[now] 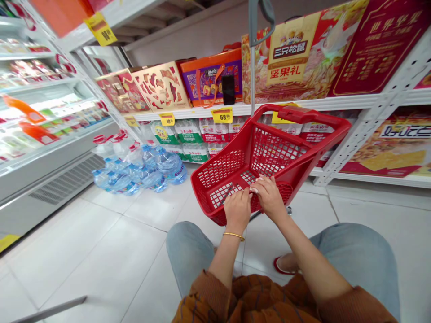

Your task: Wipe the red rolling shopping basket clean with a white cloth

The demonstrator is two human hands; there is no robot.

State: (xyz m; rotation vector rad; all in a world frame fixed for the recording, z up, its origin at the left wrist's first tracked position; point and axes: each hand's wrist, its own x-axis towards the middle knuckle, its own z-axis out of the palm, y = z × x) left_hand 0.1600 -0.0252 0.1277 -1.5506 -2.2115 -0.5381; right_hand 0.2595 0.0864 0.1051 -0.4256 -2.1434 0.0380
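A red plastic shopping cart (218, 170) with mesh walls stands right before my knees, its push handle at the upper right. My left hand (238, 207), a gold bangle at its wrist, curls its fingers over the near rim of the cart. Just right of it, my right hand (268, 195) is bent over the same rim, the two hands almost touching. Parts of the fingertips are hidden behind the rim. A thin dark bar shows at the cart's mesh bottom; whether it lies inside or beneath I cannot tell.
Gift boxes (161, 85) line the shelf behind the cart, with packs of bottled water (193, 134) below. Large blue water bottles (171, 163) stand on the floor to the left, beside a refrigerated display case (60, 179). A grey pole (252, 80) rises behind the cart.
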